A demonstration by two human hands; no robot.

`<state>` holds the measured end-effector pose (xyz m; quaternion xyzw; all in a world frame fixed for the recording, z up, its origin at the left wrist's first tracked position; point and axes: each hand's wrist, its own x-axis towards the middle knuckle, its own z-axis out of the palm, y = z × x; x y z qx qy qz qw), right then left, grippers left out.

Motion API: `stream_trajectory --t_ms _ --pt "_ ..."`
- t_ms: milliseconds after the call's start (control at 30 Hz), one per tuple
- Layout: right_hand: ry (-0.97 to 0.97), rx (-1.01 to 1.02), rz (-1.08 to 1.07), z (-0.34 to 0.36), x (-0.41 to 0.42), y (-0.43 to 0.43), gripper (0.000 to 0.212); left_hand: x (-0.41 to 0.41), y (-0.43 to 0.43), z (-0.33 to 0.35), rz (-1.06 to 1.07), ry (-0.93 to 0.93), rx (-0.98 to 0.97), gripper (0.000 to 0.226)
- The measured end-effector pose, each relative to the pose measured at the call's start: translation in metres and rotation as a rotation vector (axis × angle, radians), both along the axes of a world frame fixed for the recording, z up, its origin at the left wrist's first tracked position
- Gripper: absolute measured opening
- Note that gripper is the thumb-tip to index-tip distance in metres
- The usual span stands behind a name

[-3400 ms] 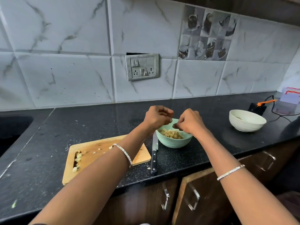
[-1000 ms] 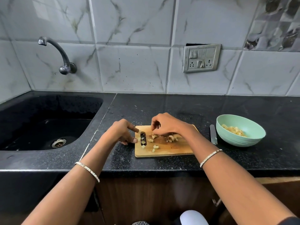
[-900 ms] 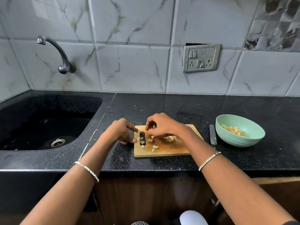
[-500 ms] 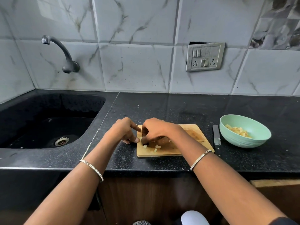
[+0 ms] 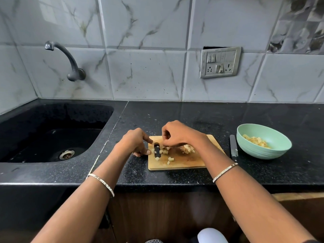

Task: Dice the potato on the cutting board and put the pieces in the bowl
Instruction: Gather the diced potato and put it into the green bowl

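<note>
Black sink [image 5: 52, 120], wall tap [image 5: 68, 58], switch plate [image 5: 220, 62], perhaps a shoe [image 5: 212, 235]

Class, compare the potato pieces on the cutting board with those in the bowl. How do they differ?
Board pieces lie scattered in loose clusters; bowl pieces sit heaped together. Board pieces look paler; bowl pieces look yellower. Both are small diced chunks.

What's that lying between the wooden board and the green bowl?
A knife lies on the black counter between the cutting board and the bowl, running front to back. The head view shows it.
</note>
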<state>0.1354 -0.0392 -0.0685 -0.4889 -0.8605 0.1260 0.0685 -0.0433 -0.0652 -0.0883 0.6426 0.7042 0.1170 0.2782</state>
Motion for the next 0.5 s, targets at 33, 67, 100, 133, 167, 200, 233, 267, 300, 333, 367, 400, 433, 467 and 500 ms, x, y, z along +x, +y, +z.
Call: stream_trajectory --t_ms 33,67,100,133,167,200,233,267,300,333,367,400,433,467,500 --pt "0.035 0.006 0.013 0.001 0.002 -0.001 0.004 0.0 0.0 0.0 -0.001 -0.005 -0.001 0.048" --pt "0.069 0.008 0.025 0.002 0.001 -0.002 0.009 0.0 0.001 0.0 -0.003 -0.009 -0.002 0.048" --pt "0.091 0.0 0.039 0.002 -0.002 -0.004 0.013 -0.001 0.001 0.001 -0.005 -0.012 -0.002 0.048" --pt "0.092 -0.02 0.052 0.002 -0.005 -0.005 0.017 -0.001 0.0 0.001 -0.004 -0.018 -0.003 0.048" --pt "0.069 -0.048 0.061 0.0 -0.009 -0.006 0.02 -0.001 0.0 0.001 -0.004 -0.024 -0.003 0.048" --pt "0.03 -0.074 0.063 -0.003 -0.013 -0.005 0.024 -0.001 -0.001 0.001 -0.005 -0.028 -0.004 0.048" --pt "-0.016 -0.079 0.053 -0.006 -0.015 -0.005 0.027 -0.001 -0.001 0.0 -0.006 -0.032 -0.004 0.048" --pt "-0.058 -0.064 0.036 -0.009 -0.018 -0.006 0.029 -0.001 -0.001 0.0 -0.004 -0.034 -0.002 0.047" --pt "-0.086 -0.039 0.016 -0.011 -0.02 -0.006 0.029 -0.002 -0.001 0.0 -0.002 -0.034 0.002 0.047" --pt "-0.095 -0.017 -0.006 -0.013 -0.021 -0.006 0.029 -0.002 -0.001 -0.001 -0.004 -0.03 0.003 0.046" --pt "-0.094 0.003 -0.023 -0.015 -0.023 -0.006 0.027 -0.003 -0.001 -0.001 -0.005 -0.026 0.005 0.046" --pt "-0.091 0.021 -0.037 -0.016 -0.025 -0.006 0.025 -0.003 -0.001 -0.002 -0.006 -0.026 0.005 0.046" --pt "-0.093 0.035 -0.049 -0.017 -0.027 -0.006 0.022 -0.003 -0.002 -0.002 -0.006 -0.029 0.008 0.046" --pt "-0.101 0.045 -0.058 -0.017 -0.029 -0.006 0.019 -0.003 -0.002 -0.001 -0.008 -0.032 0.011 0.046" --pt "-0.114 0.051 -0.064 -0.018 -0.03 -0.005 0.016 -0.002 -0.003 -0.001 -0.01 -0.033 0.012 0.045"
